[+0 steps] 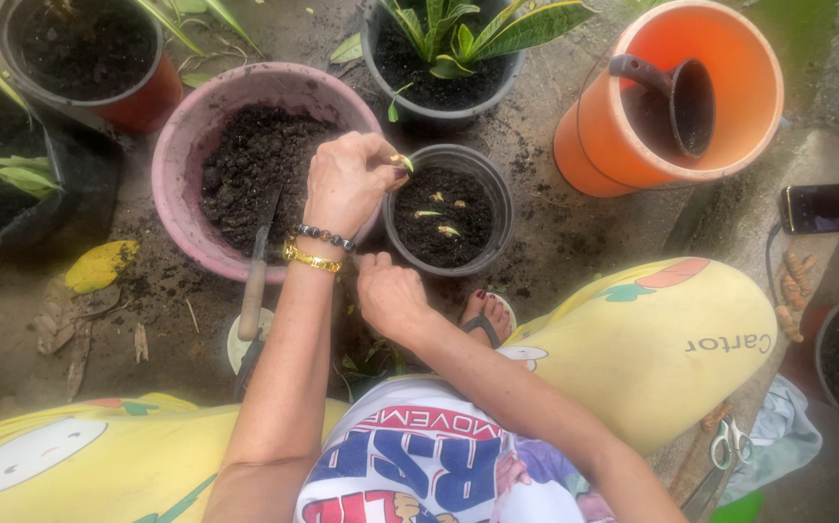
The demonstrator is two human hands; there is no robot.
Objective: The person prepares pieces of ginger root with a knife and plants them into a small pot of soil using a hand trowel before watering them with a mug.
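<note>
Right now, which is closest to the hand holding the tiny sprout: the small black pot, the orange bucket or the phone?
From the left hand:
1. Small black pot, right beside it.
2. Orange bucket, farther off at upper right.
3. Phone, at the far right edge.

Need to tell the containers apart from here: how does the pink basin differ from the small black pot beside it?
The pink basin is wider than the small black pot. The pink basin holds loose dark soil with a trowel leaning in it; the small black pot holds soil with a few small pale-green shoots. The left hand hovers across both, its fingers pinching a small shoot at the black pot's rim. Both are round and hold dark soil.
</note>
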